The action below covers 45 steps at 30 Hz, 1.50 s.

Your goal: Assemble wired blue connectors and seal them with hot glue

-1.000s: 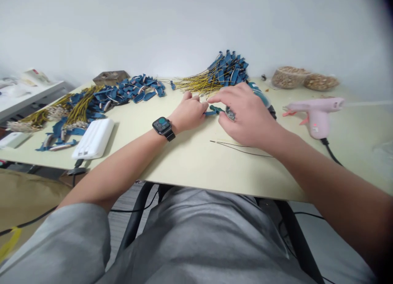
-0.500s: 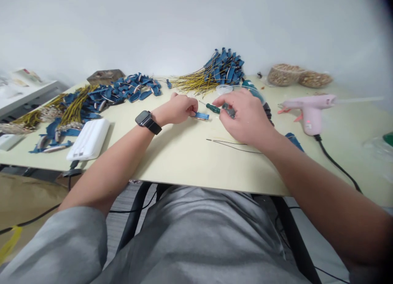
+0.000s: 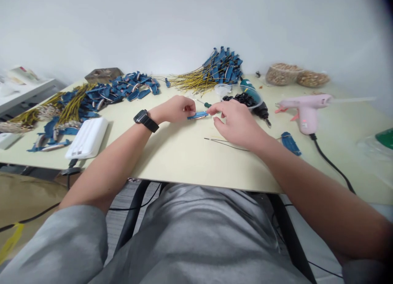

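Note:
My left hand [image 3: 181,109], with a black watch on its wrist, pinches the left end of a small blue fabric-covered piece [image 3: 199,115] just above the table. At the piece's right end is my right hand [image 3: 232,121], its thumb and index finger apart. Whether the index fingertip touches the piece, I cannot tell. Behind the fingers lies a green-handled screwdriver [image 3: 208,105], partly hidden. Thin dark wires [image 3: 225,143] lie on the table below my right hand. Black small parts [image 3: 244,99] fill a clear bowl just beyond it.
Heaps of blue pieces [image 3: 135,85] and yellow-stemmed bundles lie at the left and back. A white power bank [image 3: 87,138] lies left of my left forearm. On the right are a pink glue gun [image 3: 308,112], a loose blue piece [image 3: 290,143] and bags of light-coloured bits [image 3: 284,74].
My right hand has shifted slightly left and down, to the blue piece's end, uncovering the bowl of black parts. The left hand keeps its pinch on the piece.

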Available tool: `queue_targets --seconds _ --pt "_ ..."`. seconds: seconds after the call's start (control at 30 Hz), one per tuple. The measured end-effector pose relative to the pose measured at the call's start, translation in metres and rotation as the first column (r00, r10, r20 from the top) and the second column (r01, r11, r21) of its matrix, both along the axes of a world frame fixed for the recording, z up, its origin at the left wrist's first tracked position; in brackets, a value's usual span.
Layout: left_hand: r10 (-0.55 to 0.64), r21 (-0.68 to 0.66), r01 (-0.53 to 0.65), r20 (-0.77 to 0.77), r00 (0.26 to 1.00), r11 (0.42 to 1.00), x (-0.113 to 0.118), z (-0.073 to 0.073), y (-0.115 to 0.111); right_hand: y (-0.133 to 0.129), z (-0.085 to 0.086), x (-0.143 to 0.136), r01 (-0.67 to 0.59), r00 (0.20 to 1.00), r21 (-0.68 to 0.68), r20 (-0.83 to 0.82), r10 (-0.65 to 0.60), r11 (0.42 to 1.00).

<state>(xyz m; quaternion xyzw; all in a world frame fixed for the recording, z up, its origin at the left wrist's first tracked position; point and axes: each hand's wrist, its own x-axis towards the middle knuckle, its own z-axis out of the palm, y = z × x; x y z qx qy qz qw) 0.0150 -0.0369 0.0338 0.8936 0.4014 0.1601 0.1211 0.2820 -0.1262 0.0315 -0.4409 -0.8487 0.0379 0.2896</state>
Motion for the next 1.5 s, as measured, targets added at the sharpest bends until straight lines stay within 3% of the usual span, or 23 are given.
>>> queue_targets --seconds 0.13,0.33,0.47,0.63,0.83,0.97,1.1,1.23,1.5 --pt "0.027 -0.120 -0.019 0.069 0.997 0.993 0.001 0.003 -0.002 0.000 -0.001 -0.001 -0.002 1.000 0.003 0.003 0.002 1.000" --pt "0.059 -0.165 -0.026 0.197 0.979 0.986 0.004 0.007 -0.008 0.000 -0.002 -0.001 0.007 1.000 -0.006 0.001 -0.007 1.000" --pt "0.085 -0.273 -0.034 0.179 0.980 0.961 0.008 0.008 -0.014 0.000 -0.003 -0.002 0.001 1.000 -0.024 0.015 -0.001 1.000" --pt "0.054 -0.373 0.047 0.255 0.965 0.927 0.010 0.008 -0.017 0.001 -0.007 -0.003 -0.005 1.000 -0.034 0.019 0.006 0.999" --pt "0.060 -0.193 -0.004 0.286 0.956 0.981 0.005 0.006 -0.010 -0.001 -0.006 -0.006 -0.011 0.999 -0.079 0.038 0.014 0.997" --pt "-0.027 -0.053 0.041 0.235 0.972 0.998 -0.003 0.006 -0.002 -0.002 -0.005 -0.007 -0.003 0.999 -0.092 0.044 0.007 0.996" --pt "-0.120 -0.104 0.133 0.129 0.984 0.986 -0.008 0.006 0.002 -0.003 -0.005 -0.007 -0.004 0.999 -0.089 0.045 0.008 0.996" --pt "-0.135 -0.190 0.148 0.079 0.988 0.971 -0.006 0.004 0.002 -0.003 -0.005 -0.008 0.000 0.999 -0.089 0.049 0.004 0.996" --pt "-0.113 -0.105 0.123 0.091 0.989 0.987 -0.003 0.003 -0.001 -0.004 -0.005 -0.008 -0.003 1.000 -0.082 0.026 0.006 0.997"
